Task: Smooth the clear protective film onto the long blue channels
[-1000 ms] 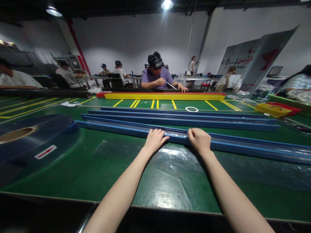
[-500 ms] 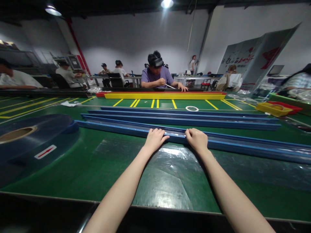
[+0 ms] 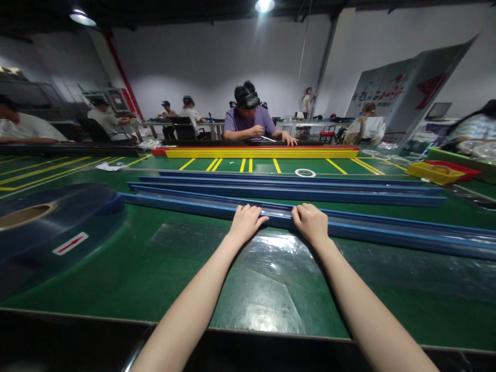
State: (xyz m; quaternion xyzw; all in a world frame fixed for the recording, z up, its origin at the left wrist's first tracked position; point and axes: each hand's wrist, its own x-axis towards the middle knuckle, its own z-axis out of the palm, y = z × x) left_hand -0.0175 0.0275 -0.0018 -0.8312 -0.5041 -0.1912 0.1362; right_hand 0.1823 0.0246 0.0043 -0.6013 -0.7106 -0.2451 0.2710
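A long blue channel strip (image 3: 186,205) lies across the green table, its trough facing up and a shiny clear film (image 3: 276,213) showing inside. My left hand (image 3: 246,223) is closed over the strip near its middle, fingers curled over the near wall. A short way to the right, my right hand (image 3: 311,222) grips the same strip with bent fingers. Both hands' fingertips are partly hidden in the trough. Behind it lie more blue channel strips (image 3: 294,194), roughly parallel.
A large roll of clear film (image 3: 89,206) sits at the left. Beyond the blue strips are a white ring (image 3: 305,173) and yellow and red strips (image 3: 263,153). A co-worker (image 3: 248,121) sits opposite. Yellow and red bins (image 3: 434,174) stand at the right.
My right hand has shifted very slightly left along the strip, toward my left hand. Otherwise the view has only drifted a little.
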